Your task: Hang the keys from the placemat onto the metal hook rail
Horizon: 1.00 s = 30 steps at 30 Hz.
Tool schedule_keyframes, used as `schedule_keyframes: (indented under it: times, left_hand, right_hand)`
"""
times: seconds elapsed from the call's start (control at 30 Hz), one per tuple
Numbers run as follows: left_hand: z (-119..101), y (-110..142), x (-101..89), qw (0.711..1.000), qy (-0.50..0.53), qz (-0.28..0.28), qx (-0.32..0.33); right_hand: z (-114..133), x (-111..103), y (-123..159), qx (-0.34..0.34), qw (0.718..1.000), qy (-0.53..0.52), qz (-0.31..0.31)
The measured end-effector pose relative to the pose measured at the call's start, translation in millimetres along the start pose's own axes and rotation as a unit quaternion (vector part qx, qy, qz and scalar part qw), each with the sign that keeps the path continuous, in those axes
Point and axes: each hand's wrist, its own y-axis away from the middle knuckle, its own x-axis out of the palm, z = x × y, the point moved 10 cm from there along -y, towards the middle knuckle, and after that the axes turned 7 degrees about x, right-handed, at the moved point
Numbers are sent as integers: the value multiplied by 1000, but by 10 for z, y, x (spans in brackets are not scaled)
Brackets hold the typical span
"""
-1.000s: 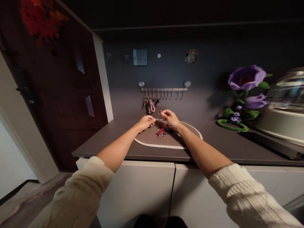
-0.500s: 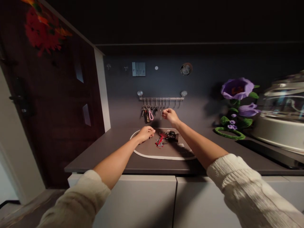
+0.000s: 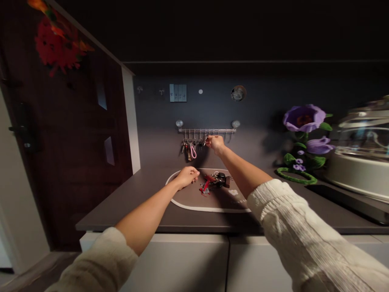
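Note:
My right hand [image 3: 215,143] is raised to the hook rail [image 3: 208,130] on the wall, its fingertips pinching a small metal key [image 3: 206,140] just under the hooks. Whether the key touches a hook I cannot tell. To its left, several bunches of keys [image 3: 184,147] hang from the rail, one with a pink loop strap [image 3: 193,151]. Low over the left part of the mat [image 3: 185,202] is my left hand [image 3: 187,177], fingers curled together, their inside hidden. Beside it on the mat lies a pile of keys [image 3: 219,178] with red pieces [image 3: 206,186] and dark fobs.
Purple crocheted flowers [image 3: 304,119] with a green ring base stand at the right, near a clear-domed white container [image 3: 349,168] and a flat black object [image 3: 343,198]. A wall switch panel [image 3: 178,93] sits above the rail. A dark door [image 3: 91,162] is at the left.
My right hand has risen closer to the hooks with the key, which now tilts at hook height. My left hand has stayed nearly in place over the mat. The view has shifted slightly.

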Motion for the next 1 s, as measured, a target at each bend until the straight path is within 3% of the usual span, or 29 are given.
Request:
schedule_keyframes:
  times: [0.3,1.0]
  left_hand:
    - [26,-24,0,1000,4,3,5]
    - [58,-32,-24,1000,-4,-1,-7]
  right_hand:
    - [-166,-6,-15,65,996,-35,-41]
    - [-396,32,27,78,996,-52,2]
